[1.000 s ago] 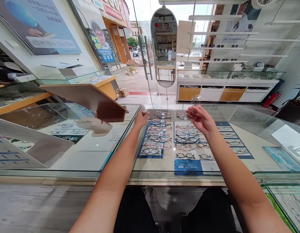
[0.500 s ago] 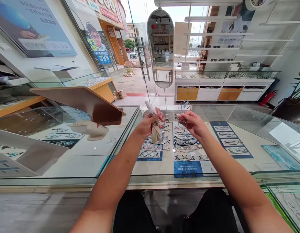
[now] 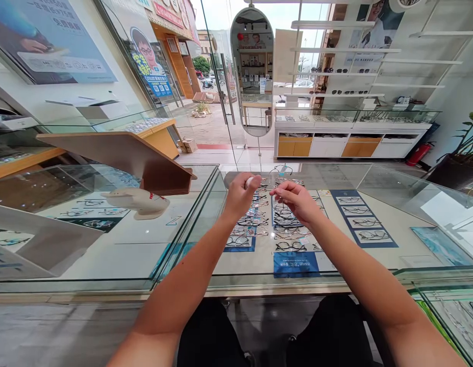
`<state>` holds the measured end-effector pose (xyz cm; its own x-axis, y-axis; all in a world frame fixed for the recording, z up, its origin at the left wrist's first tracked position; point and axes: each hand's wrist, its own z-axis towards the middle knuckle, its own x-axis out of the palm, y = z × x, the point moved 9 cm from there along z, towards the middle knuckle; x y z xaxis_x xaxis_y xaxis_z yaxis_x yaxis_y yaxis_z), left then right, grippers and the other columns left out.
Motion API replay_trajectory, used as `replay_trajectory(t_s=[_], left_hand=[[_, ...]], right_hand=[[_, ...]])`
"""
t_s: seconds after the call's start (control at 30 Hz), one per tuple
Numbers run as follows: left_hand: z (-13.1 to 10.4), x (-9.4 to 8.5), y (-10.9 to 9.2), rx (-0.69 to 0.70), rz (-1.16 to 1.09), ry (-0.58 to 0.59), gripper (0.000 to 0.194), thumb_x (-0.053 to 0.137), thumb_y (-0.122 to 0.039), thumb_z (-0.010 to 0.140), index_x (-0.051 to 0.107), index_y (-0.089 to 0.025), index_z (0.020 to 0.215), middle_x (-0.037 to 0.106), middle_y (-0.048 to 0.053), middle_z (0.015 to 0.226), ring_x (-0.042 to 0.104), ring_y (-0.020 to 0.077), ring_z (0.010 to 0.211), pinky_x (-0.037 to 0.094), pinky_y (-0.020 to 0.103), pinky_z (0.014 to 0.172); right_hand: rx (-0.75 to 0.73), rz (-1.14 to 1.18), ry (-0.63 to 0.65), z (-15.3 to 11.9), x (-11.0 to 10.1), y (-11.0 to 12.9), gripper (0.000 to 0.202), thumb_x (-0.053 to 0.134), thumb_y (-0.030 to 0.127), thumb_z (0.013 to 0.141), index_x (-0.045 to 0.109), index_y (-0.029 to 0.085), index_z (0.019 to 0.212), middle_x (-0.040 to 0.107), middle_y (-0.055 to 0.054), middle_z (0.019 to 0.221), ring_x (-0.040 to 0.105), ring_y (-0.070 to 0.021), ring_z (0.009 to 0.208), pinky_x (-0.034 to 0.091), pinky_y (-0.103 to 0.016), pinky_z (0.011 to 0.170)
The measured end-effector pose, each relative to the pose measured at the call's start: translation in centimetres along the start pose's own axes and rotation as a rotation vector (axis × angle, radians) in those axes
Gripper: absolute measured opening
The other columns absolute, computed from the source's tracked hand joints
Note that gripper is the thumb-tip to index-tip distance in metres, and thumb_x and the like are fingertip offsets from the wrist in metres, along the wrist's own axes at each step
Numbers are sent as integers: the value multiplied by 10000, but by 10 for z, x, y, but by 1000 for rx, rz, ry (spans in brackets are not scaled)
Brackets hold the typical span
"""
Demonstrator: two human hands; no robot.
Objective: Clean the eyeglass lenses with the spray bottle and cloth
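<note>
My left hand [image 3: 241,197] is wrapped round a small white spray bottle [image 3: 249,181]; only one end of it shows above the fingers. The beige cloth seen earlier in this hand is hidden now. Just to the right, my right hand [image 3: 294,200] pinches a pair of thin-framed eyeglasses [image 3: 281,168] with a small tag, held up over the glass display counter [image 3: 236,283]. The two hands are close together but apart. Below them, rows of eyeglass frames [image 3: 292,246] lie in the counter, some on blue cards.
At the left, a tilted brown board [image 3: 106,145] stands on the counter beside a cream-coloured stand [image 3: 139,201] and an open white box [image 3: 48,239]. An oval mirror [image 3: 252,71] rises beyond the counter. A blue tray with frames [image 3: 364,219] lies at right.
My left hand has turned over, so the bottle's label and the cloth no longer show. My right hand has moved left towards it with the eyeglasses. The view has shifted slightly.
</note>
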<state>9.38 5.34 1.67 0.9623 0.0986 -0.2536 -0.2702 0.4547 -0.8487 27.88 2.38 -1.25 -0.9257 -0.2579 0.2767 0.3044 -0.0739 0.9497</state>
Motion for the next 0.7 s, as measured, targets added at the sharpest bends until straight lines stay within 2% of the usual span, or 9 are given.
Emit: replay_trajectory(t_s=[0.1,0.27,0.4,0.53,0.7], left_hand=[[-4,-2,-10,141,181,-55,709,534,-911,977,652,-240,780,671,69,879,626,257,913,503,410,871],[-7,3,-13,152,192,-15,668,496,-854,1017,652,-242,799,654,65,867,617,255,885,466,401,818],[-9,5,-16,156,158,-4,640,538,-827,1015,669,-240,799,658,59,857,616,257,882,451,410,815],[-10,4,-18,164,141,-3,655,543,-844,1017,660,-239,793,652,54,853,612,253,871,447,413,810],[-10,6,-21,182,157,31,655,506,-840,1035,643,-239,811,637,54,863,604,253,867,452,410,801]], right_hand=[[-27,-24,28,0,4,0,399,1048,575,689,814,269,791,865,-26,939,640,-163,820,494,-338,829],[-26,-30,53,-1,9,-2,390,1052,566,692,814,274,792,861,-17,910,614,-166,807,467,-342,812],[-21,-24,56,-3,11,-1,408,1058,582,682,808,279,793,860,-12,908,612,-168,806,466,-345,808],[-18,-14,74,-5,13,0,410,1059,589,689,805,284,789,851,-4,895,601,-162,787,471,-338,794],[31,140,-6,1,1,-4,443,1093,571,630,802,273,779,847,-3,920,619,-138,775,503,-296,755]])
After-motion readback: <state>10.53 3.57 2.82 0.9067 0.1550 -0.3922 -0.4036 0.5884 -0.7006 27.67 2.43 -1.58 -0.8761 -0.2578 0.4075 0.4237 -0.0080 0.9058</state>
